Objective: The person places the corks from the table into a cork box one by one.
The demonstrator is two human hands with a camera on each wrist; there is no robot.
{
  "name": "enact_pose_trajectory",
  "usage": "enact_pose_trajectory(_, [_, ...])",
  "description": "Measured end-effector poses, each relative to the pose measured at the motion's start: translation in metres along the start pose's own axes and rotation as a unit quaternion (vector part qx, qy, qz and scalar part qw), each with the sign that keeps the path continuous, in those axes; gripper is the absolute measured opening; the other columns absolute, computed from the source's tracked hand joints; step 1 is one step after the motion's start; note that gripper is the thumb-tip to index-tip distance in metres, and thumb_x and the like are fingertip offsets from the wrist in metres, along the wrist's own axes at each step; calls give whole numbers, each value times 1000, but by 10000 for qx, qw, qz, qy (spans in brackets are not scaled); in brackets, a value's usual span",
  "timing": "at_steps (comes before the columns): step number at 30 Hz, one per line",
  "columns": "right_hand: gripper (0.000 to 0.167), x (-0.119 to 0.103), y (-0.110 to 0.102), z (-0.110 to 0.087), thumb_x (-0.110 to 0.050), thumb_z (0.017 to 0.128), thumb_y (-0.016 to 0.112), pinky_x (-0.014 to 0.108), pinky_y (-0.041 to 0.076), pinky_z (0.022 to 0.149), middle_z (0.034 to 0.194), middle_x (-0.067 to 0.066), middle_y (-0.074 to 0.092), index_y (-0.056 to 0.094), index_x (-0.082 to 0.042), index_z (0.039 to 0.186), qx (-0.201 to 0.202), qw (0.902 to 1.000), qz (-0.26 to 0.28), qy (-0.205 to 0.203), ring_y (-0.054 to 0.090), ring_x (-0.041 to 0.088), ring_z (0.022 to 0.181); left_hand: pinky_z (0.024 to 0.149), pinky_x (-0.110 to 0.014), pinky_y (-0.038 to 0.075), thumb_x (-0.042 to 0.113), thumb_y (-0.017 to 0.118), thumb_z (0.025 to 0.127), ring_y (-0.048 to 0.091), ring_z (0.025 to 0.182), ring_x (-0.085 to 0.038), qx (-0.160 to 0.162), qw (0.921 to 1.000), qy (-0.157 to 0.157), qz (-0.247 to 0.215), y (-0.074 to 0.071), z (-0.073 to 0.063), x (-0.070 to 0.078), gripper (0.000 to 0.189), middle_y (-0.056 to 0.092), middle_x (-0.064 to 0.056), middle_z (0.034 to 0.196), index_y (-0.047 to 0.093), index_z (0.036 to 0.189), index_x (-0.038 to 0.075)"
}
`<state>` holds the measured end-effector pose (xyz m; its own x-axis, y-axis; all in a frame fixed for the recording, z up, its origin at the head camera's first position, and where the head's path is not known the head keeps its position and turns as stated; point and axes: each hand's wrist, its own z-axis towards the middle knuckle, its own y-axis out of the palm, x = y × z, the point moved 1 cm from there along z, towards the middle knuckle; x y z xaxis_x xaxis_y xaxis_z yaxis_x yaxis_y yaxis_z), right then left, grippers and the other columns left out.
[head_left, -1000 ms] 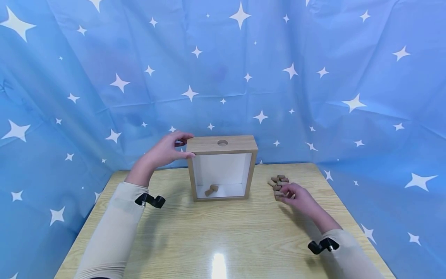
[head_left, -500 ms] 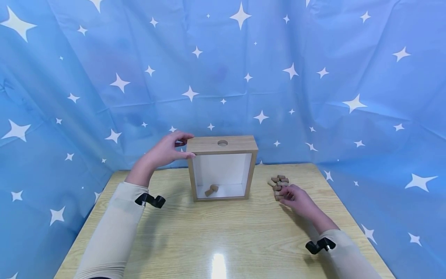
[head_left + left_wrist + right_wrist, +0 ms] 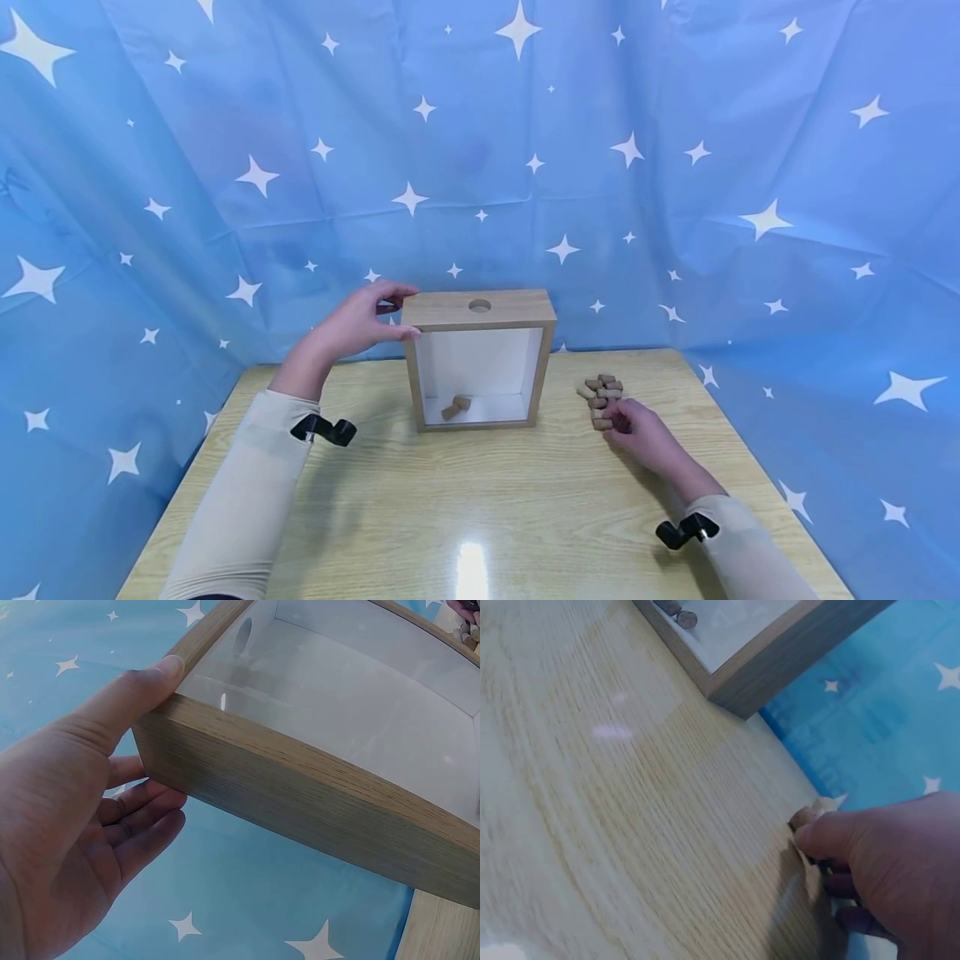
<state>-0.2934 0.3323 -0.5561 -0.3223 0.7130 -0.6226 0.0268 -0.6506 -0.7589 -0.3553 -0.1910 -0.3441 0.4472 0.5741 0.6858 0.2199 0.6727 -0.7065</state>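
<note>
A shallow wooden display box [image 3: 546, 367] with a clear front stands upright on the table, a round hole [image 3: 480, 306] in its top. Two corks [image 3: 456, 407] lie inside on its floor. My left hand [image 3: 352, 321] grips the box's upper left corner; in the left wrist view its thumb [image 3: 169, 671] presses the front frame and the fingers reach behind. To the right of the box lies a pile of corks [image 3: 606, 385]. My right hand [image 3: 643, 433] is at the pile's near side, thumb and fingers bent at the corks; whether it pinches one is hidden.
The light wood table [image 3: 450, 508] extends in front of the box toward me. A blue curtain with white stars [image 3: 480, 167] hangs behind and around the table. Black wrist mounts sit on both sleeves [image 3: 247, 492].
My right hand has shifted slightly at the cork pile, its wrist moving a little left, and the nearest cork has moved slightly. The left hand and box hold still.
</note>
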Motion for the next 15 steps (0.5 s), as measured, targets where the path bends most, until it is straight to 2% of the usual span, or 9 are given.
enact_pose_trajectory(8, [19,0,2,3,4,97,80,32,48,71,102,8,62,67,-6,107,-59,9999,-119,12,56,21,89,123,-58,46,43,89,96,51,149,-38,0,10000,26,35,0,1,-1,80,54,-13,160,55,162,12])
enact_pose_trajectory(15, [22,-1,2,1,2,95,77,31,43,66,95,5,53,59,-9,102,-400,9990,127,148,51,19,81,122,-59,46,42,89,97,52,148,-39,16,9999,26,108,0,1,0,81,54,-13,159,54,162,9])
